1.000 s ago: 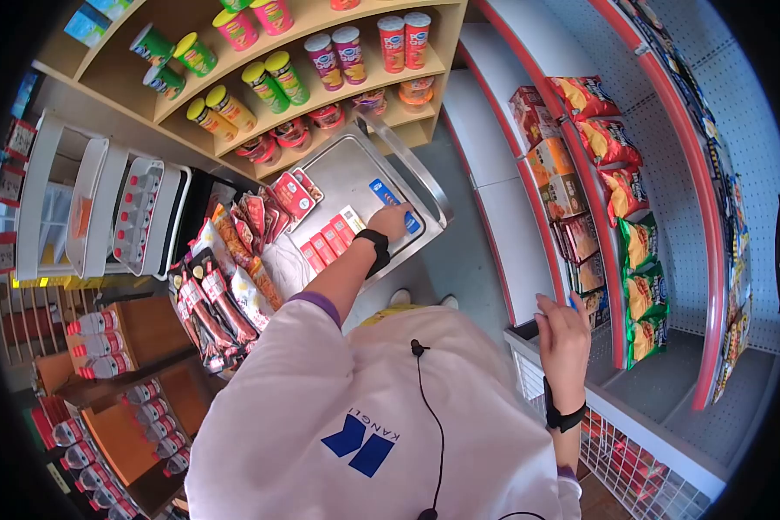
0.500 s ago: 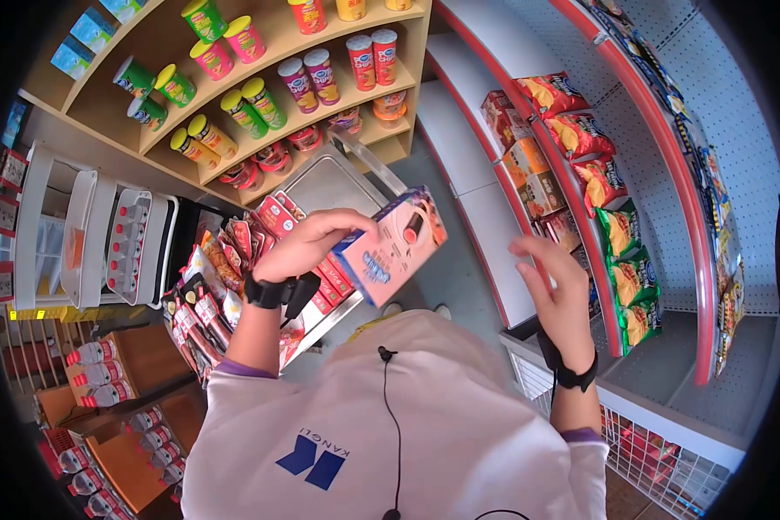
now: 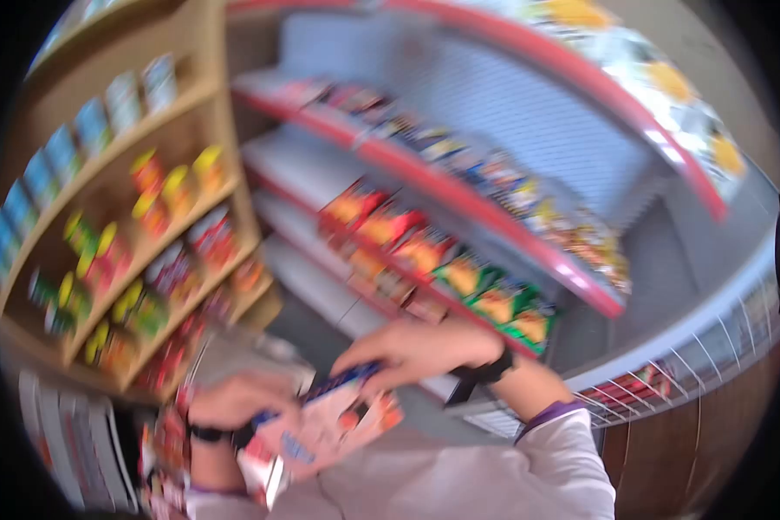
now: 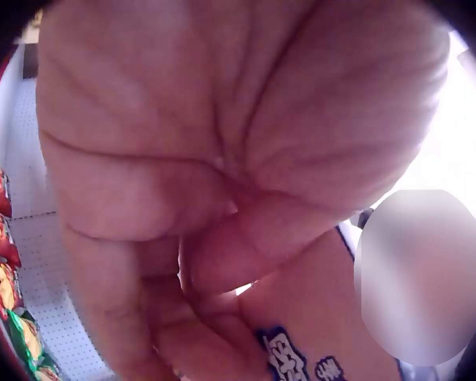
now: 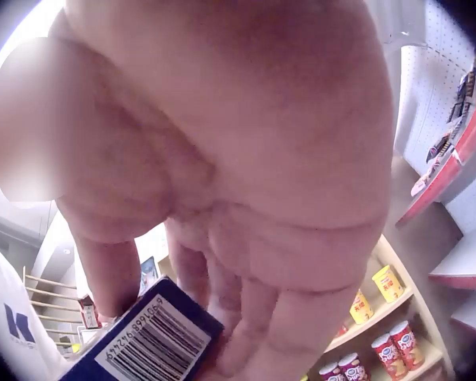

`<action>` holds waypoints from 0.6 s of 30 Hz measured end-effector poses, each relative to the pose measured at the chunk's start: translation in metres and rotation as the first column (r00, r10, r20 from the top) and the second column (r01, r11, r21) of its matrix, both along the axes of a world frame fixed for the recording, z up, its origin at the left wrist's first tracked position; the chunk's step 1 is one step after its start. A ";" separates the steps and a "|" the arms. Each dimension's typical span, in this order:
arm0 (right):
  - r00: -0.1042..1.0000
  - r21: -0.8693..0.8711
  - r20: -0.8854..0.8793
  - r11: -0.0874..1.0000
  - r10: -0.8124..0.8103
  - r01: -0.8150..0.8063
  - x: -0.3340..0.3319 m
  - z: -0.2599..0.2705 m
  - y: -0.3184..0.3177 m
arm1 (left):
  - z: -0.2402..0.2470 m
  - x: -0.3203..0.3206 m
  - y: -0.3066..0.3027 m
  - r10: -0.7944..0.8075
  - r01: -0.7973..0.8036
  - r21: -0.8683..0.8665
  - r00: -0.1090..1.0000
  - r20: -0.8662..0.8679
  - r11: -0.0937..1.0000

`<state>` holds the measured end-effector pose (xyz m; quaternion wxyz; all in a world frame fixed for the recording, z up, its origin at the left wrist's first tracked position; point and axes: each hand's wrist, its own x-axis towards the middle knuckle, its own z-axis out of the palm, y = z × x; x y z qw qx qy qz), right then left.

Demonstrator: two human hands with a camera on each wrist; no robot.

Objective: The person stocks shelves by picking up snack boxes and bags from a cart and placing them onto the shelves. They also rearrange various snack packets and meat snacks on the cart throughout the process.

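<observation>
A flat pink box (image 3: pixel 325 433) with dark blue edges is held in front of the chest, tilted, its pink printed face toward the head camera. My left hand (image 3: pixel 238 400) grips its left end; in the left wrist view, curled fingers and thumb meet at the pink face (image 4: pixel 313 309), near blue-outlined white lettering. Over the box's right upper edge lies my right hand (image 3: pixel 403 354). The right wrist view has that hand's thumb and fingers on either side of the blue end with its barcode label (image 5: pixel 155 345).
Red and green chip bags (image 3: pixel 420 251) line a red-edged shelf ahead. On the left a wooden shelf (image 3: pixel 221 195) carries chip canisters. The metal cart (image 3: pixel 260 355) is partly hidden behind the hands. At right stands a white wire basket (image 3: pixel 659 377).
The left hand picked the box off the cart and raised it. The right hand came over from the right and took its other end. The view has swung right toward the red-edged shelves.
</observation>
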<state>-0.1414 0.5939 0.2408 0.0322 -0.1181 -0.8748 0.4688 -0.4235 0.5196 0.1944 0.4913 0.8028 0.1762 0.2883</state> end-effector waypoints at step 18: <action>0.306 0.469 -0.869 -0.453 -0.389 0.758 0.292 0.379 -0.020 | -0.031 0.070 0.030 0.310 -0.221 -0.429 0.939 0.149 0.876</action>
